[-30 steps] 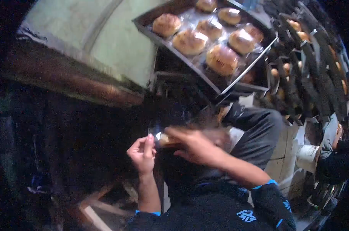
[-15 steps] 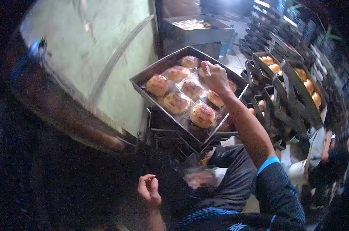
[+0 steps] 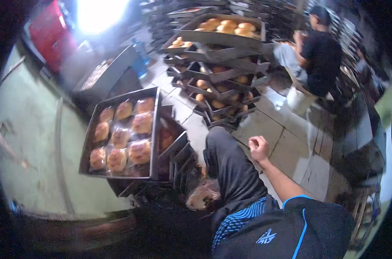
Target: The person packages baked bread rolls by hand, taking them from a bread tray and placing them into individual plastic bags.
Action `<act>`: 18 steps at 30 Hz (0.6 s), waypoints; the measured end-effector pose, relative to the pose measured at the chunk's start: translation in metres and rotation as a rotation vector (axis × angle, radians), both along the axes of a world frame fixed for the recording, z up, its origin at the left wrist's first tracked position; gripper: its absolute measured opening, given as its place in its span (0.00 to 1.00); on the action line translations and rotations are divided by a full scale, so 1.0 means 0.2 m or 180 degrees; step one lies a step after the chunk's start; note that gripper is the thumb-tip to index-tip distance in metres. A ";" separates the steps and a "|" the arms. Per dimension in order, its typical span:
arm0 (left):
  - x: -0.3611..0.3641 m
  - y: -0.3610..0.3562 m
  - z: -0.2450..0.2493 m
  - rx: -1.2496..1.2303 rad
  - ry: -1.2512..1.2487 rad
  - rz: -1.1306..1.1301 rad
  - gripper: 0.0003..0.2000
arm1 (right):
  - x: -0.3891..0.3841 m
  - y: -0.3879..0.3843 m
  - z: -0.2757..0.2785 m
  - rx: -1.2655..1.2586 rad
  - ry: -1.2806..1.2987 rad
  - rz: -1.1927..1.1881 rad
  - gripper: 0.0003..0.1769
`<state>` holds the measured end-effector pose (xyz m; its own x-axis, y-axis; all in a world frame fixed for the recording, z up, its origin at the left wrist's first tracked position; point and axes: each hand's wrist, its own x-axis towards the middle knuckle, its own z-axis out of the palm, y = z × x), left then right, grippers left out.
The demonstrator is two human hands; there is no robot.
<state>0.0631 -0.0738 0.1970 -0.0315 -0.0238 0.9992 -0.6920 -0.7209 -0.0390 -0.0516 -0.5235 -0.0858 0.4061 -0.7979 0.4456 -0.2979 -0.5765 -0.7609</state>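
Observation:
My right hand point(image 3: 258, 148) is held out over the tiled floor, beyond my raised knee, its fingers curled closed and nothing visible in them. My left hand does not show. A dark metal tray point(image 3: 156, 129) tops a stack of trays at the left, with several buns point(image 3: 120, 137) in clear printed wrappers lying in rows. Neither hand touches this tray.
Ahead stands a tall crisscross stack of trays point(image 3: 230, 39) with unwrapped buns point(image 3: 226, 26). A deep metal box point(image 3: 114, 71) is at the upper left, by the green wall point(image 3: 27, 146). At the right, a person point(image 3: 321, 56) sits on a white bucket point(image 3: 299, 101).
The view has swung right, so the wrapped buns' tray appears farther left. My right hand has moved off it to the right. My left hand has left the view.

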 end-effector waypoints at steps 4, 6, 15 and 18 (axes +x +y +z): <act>0.01 -0.21 0.01 0.0158 0.0128 -0.0524 0.16 | -0.42 -0.06 -0.39 0.1062 0.0616 -0.0432 0.04; 0.01 -0.29 -0.01 0.0221 0.0179 -0.0684 0.16 | -0.54 -0.03 -0.42 0.1512 0.0968 -0.0507 0.05; 0.03 -0.45 0.00 0.0393 0.0261 -0.0951 0.16 | -0.60 0.09 -0.86 0.1106 0.1540 0.0677 0.09; 0.04 -0.47 -0.02 0.0436 0.0287 -0.0906 0.16 | -0.38 -0.08 -0.81 0.1576 0.0776 0.0643 0.08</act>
<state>0.0720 -0.1670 0.1930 0.0323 -0.1611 0.9864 -0.8700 -0.4903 -0.0516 -0.1274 -0.5403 -0.2482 0.6157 -0.7833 -0.0859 -0.4192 -0.2333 -0.8774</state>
